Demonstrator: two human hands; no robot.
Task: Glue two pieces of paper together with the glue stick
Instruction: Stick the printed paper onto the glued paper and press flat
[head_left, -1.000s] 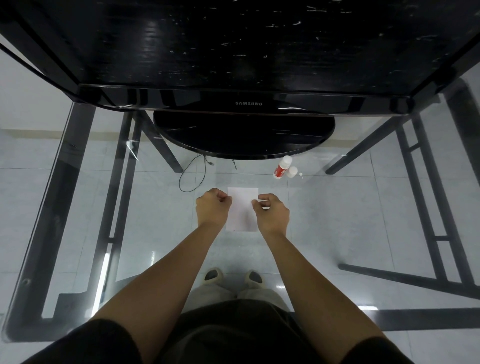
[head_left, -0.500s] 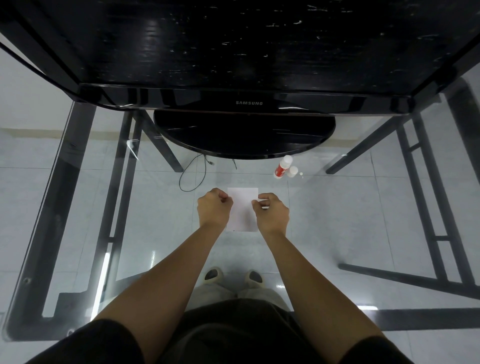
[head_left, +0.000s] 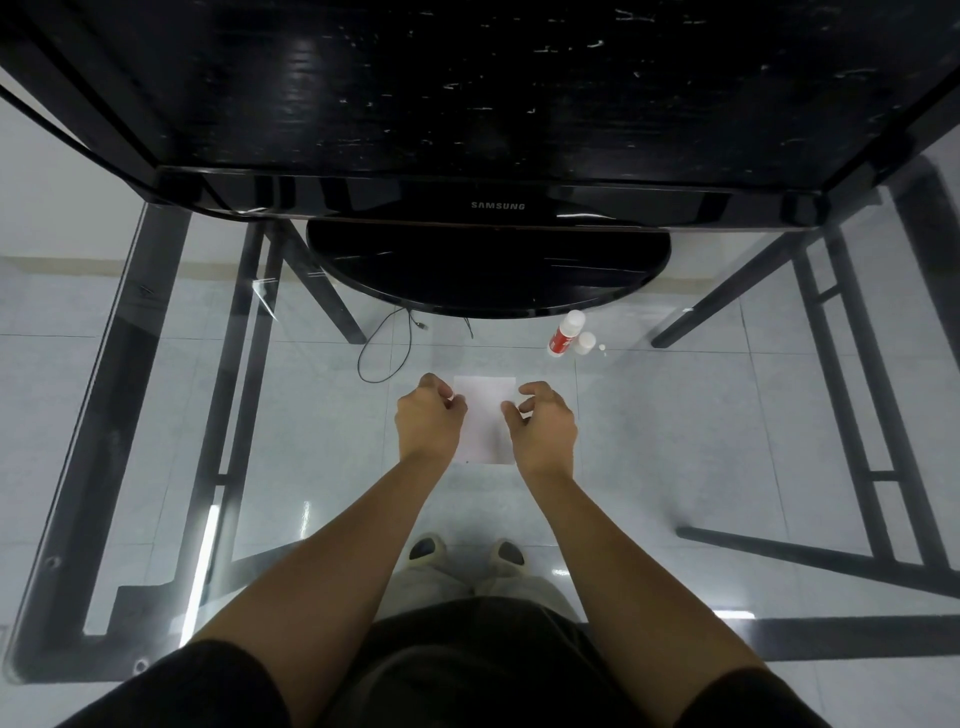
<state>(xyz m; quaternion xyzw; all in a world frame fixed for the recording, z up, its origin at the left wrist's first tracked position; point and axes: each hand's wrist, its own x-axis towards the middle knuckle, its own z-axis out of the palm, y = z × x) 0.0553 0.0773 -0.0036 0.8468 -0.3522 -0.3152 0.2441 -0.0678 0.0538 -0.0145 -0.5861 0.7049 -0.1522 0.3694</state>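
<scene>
Glass tabletop (head_left: 675, 415) on a black metal frame; pale floor tiles and the person's shoes show through it. Dark Samsung monitor (head_left: 493, 130) fills the far side, its oval base (head_left: 488, 275) resting on the glass. Thin black cable (head_left: 384, 353) loops below the base, seen through the tabletop.

White paper (head_left: 485, 415) lies flat near the middle of the tabletop, long side running away from the person. Whether it is one sheet or two stacked cannot be told.

Left hand (head_left: 428, 421) sits at the paper's left edge, fingers curled in, fingertips pinched at the upper left margin. It seems to touch the sheet; an actual grip cannot be confirmed.

Right hand (head_left: 543, 426) is at the right edge, fingers loosely bent and partly spread, thumb tip on or just over the paper. It holds nothing.

Glue stick (head_left: 565, 333), red label and white body, lies tilted beyond the paper to the right, near the base. Its white cap (head_left: 585, 343) sits just beside it, off the stick. Both are well apart from the hands.
</scene>
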